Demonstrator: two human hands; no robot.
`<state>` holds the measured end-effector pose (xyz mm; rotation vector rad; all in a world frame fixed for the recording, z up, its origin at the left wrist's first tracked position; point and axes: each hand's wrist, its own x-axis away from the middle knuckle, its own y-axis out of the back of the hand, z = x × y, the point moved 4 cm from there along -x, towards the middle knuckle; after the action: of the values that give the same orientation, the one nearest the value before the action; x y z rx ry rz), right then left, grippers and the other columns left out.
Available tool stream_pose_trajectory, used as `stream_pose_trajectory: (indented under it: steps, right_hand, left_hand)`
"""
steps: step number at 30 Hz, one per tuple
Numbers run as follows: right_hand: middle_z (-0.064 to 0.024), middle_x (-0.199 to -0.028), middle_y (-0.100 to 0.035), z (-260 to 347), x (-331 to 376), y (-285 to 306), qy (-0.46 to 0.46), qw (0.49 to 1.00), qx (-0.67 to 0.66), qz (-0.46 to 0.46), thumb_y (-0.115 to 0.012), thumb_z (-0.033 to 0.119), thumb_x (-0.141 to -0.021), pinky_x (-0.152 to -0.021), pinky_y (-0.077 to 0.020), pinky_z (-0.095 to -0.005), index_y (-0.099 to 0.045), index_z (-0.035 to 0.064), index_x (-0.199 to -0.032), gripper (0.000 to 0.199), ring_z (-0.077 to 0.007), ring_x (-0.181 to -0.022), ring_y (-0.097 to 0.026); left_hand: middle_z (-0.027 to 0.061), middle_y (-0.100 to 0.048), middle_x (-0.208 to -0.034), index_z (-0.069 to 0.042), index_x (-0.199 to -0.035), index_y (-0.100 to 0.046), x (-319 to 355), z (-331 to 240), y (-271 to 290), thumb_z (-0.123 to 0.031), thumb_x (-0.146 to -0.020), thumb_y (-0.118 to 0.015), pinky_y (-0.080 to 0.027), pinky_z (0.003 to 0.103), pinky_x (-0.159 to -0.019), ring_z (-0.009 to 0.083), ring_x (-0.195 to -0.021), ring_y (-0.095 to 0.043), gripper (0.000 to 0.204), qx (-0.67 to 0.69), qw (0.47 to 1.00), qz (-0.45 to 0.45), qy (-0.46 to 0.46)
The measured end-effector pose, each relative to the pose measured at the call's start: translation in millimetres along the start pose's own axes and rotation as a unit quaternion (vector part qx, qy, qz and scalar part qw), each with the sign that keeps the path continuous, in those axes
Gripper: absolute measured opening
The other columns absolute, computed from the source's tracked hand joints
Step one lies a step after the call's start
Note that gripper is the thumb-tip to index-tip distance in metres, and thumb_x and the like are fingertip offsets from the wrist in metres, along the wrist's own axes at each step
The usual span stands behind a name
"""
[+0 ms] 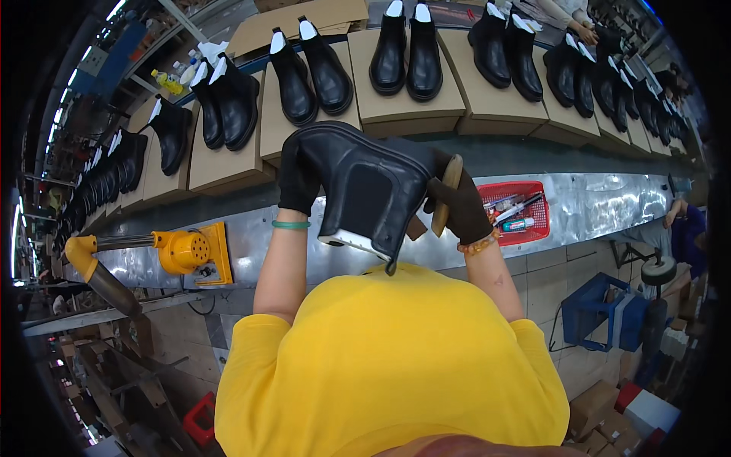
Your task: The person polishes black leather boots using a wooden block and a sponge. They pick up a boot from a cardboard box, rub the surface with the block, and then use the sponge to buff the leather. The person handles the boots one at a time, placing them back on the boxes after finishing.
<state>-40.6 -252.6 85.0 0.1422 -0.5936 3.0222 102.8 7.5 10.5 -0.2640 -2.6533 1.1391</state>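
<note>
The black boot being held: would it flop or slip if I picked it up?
The boot probably wouldn't flop, since it holds its shape sole-up. Its shiny surface might feel slippery. The dull side panel looks stretchy, so it may bend.

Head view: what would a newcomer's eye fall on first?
Probably the black boot between the left hand and the right hand, mid-picture. Next comes the yellow shirt, filling the lower middle. Across the top, more boots stand on boxes in an arc.
</note>
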Motion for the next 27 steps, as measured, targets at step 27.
stream_pose_trajectory:
  steps: [27]
  right_hand:
    - [-0.0104,-0.098,-0.061,-18,5,10,-0.007,0.984,-0.159,-0.083,-0.059,0.018,-0.086,-0.053,-0.0513,-0.0273,-0.047,0.007,-0.125,0.042,-0.0188,-0.063,-0.063]
  left_hand:
    - [0.0097,-0.053,-0.129,-0.006,-0.136,-0.04,27,-7,-32,-0.027,-0.093,-0.054,-0.036,0.04,-0.106,0.025,-0.121,-0.049,0.05,0.116,0.986,0.116,-0.016]
